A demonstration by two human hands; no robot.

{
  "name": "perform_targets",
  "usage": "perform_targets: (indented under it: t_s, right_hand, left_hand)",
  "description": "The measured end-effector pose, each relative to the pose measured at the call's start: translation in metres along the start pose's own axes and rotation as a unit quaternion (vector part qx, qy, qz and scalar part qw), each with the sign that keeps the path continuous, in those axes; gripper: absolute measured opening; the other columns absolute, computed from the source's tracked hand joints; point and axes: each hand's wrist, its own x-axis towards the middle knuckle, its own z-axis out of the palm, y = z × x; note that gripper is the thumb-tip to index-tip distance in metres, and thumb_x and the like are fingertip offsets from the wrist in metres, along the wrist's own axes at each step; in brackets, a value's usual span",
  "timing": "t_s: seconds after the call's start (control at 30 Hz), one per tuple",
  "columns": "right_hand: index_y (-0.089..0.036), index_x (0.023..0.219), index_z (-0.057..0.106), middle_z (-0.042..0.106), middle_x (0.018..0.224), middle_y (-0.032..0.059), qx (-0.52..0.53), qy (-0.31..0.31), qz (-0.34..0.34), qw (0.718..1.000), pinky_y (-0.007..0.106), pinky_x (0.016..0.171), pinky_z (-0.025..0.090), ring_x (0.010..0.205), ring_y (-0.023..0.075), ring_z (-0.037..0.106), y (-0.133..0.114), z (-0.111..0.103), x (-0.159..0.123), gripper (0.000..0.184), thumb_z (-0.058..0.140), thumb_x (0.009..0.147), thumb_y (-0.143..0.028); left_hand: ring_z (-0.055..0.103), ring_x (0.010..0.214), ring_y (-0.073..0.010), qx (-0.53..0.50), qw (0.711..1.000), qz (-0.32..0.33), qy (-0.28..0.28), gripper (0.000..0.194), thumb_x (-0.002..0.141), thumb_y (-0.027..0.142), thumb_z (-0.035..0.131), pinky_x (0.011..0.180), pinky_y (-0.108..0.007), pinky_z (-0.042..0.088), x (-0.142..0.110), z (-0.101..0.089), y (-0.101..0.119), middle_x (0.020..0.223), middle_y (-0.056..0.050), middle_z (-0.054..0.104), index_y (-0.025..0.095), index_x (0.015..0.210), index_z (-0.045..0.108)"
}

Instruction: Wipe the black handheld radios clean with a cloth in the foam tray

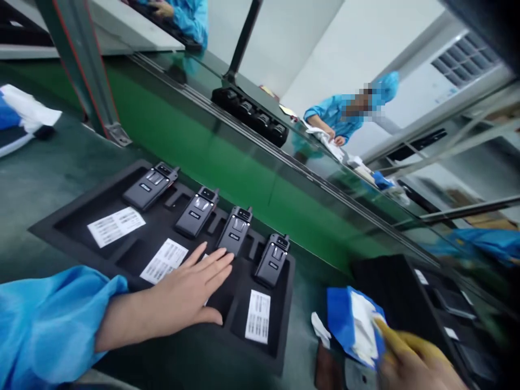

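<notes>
My left hand (187, 292) lies flat and open on a black foam tray (73, 214), fingers stretched toward the third of several black handheld radios (235, 230) set in its slots. White barcode labels (116, 226) lie in the slots in front of the radios. My right hand (410, 360), at the lower right and blurred, wears a yellowish finger cover and grips a blue-and-white cloth (355, 325). Below it sits a dark object I cannot make out.
A green conveyor belt (227, 162) runs diagonally behind the tray, carrying another black tray of devices (254, 116). A second black tray (430, 303) sits at right. People in blue coats work across the belt (337, 116) and at top left (184, 16). A metal post (81, 70) stands at left.
</notes>
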Motion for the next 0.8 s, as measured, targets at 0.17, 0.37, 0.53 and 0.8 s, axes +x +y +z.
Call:
perform_targets:
  t_s: [0.17, 0.37, 0.53, 0.8]
  right_hand:
    - [-0.023, 0.083, 0.069, 0.056, 0.076, 0.0047, 0.069, 0.027, -0.211, 0.975, 0.038, 0.074, 0.026, 0.072, 0.0188, 0.045, -0.111, 0.052, 0.046, 0.023, 0.049, 0.072, -0.021]
    - [-0.021, 0.088, 0.069, 0.063, 0.092, 0.0043, 0.105, 0.067, -0.367, 0.922, 0.038, 0.082, 0.022, 0.081, 0.0163, 0.048, -0.214, 0.073, 0.075, 0.035, 0.046, 0.072, 0.0]
    - [-0.022, 0.084, 0.07, 0.066, 0.093, 0.0021, 0.094, 0.067, -0.397, 0.911, 0.039, 0.084, 0.021, 0.079, 0.0142, 0.048, -0.227, 0.079, 0.08, 0.033, 0.047, 0.076, 0.0]
    - [-0.025, 0.085, 0.069, 0.069, 0.088, -0.0015, 0.103, 0.062, -0.453, 0.884, 0.041, 0.088, 0.017, 0.083, 0.0148, 0.049, -0.213, 0.076, 0.082, 0.03, 0.048, 0.081, -0.004]
  left_hand:
    - [0.028, 0.138, -0.0297, -0.043, 0.999, -0.01, 0.007, 0.071, 0.083, 0.054, 0.059, 0.114, -0.052, 0.019, 0.002, 0.003, -0.002, 0.146, -0.017, 0.037, 0.01, 0.137, 0.042]
    - [0.03, 0.138, -0.0278, -0.071, 0.997, -0.023, -0.006, 0.064, 0.084, 0.046, 0.061, 0.115, -0.047, 0.021, 0.004, 0.002, -0.004, 0.146, -0.016, 0.037, 0.01, 0.134, 0.045]
    - [0.033, 0.136, -0.0273, -0.076, 0.997, -0.026, -0.022, 0.059, 0.085, 0.042, 0.06, 0.114, -0.045, 0.022, 0.006, 0.003, -0.003, 0.145, -0.015, 0.038, 0.01, 0.133, 0.046]
    - [0.036, 0.135, -0.028, -0.035, 0.999, -0.014, -0.039, 0.054, 0.086, 0.037, 0.056, 0.113, -0.044, 0.026, 0.008, -0.004, -0.003, 0.143, -0.015, 0.041, 0.009, 0.132, 0.048]
